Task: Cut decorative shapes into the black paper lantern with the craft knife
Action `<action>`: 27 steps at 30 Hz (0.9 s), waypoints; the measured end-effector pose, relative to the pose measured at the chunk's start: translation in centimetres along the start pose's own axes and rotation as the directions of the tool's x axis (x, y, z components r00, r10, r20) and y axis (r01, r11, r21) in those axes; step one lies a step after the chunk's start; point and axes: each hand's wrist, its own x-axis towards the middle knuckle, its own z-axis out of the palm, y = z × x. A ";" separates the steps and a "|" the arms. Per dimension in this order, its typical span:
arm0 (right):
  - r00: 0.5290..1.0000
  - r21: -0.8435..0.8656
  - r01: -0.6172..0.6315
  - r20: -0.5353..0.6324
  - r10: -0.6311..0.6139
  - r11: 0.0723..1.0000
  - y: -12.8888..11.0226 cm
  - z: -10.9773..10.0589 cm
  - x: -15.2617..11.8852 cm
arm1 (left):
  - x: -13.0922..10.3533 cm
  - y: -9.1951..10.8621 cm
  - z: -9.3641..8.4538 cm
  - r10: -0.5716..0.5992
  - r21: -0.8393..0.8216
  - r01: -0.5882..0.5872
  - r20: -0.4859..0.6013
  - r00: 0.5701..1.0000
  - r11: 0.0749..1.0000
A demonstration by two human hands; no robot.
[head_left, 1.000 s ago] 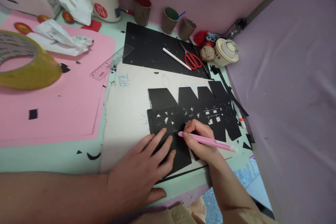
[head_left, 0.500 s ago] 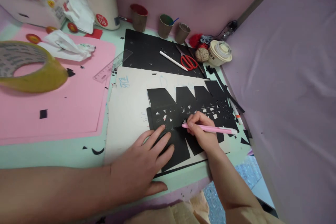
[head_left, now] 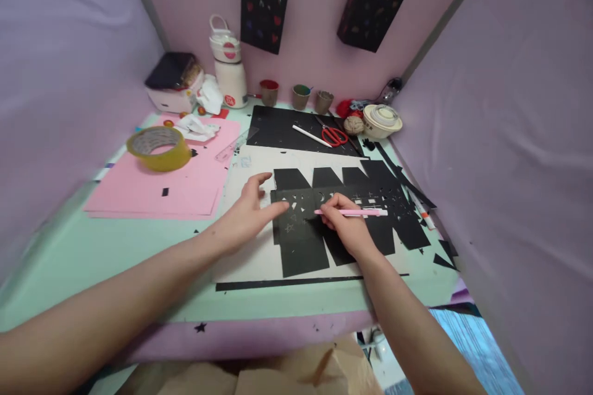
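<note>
A black paper cut-out [head_left: 303, 253] with a row of flaps along its top and bottom lies on a white board [head_left: 250, 265]. Small shapes are cut through it, some with white showing, and faint star outlines are drawn at its left part. In my right hand [head_left: 345, 225] is a slim pink pen-shaped tool [head_left: 359, 213], pinched and pointing left, its tip close to the black paper; the tip is too dark to make out. My left hand [head_left: 250, 210] is open, thumb and fingers apart, at the paper's left edge. Whether the thumb touches the paper I cannot tell.
Behind lie a black sheet [head_left: 278, 126], red-handled scissors [head_left: 333, 136] and a white pen [head_left: 311, 135]. A tape roll [head_left: 160, 157] rests on pink sheets [head_left: 139, 197] at left. Small pots [head_left: 301, 99], a bottle [head_left: 230, 80] and twine [head_left: 354, 126] stand at the back. Black scraps [head_left: 445, 259] lie right.
My left hand has lifted from the black paper and moved left and away from me, to its edge. My right hand keeps the pink tool at the paper. The view has tilted up.
</note>
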 end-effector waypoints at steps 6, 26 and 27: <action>0.999 0.161 -0.006 0.032 0.001 0.987 0.2 0.0 0.1 | 1.2 -0.8 0.3 -0.044 -0.123 0.032 -0.095 0.995 0.992; 0.989 0.136 0.113 0.076 -0.124 0.984 -0.1 -0.4 -0.2 | 0.2 -2.0 4.2 -0.142 -0.111 0.171 0.229 0.963 0.979; 0.989 0.112 0.123 0.067 -0.131 0.986 -0.1 -0.5 -0.3 | 0.3 -2.2 4.2 -0.136 -0.102 0.162 0.221 0.966 0.982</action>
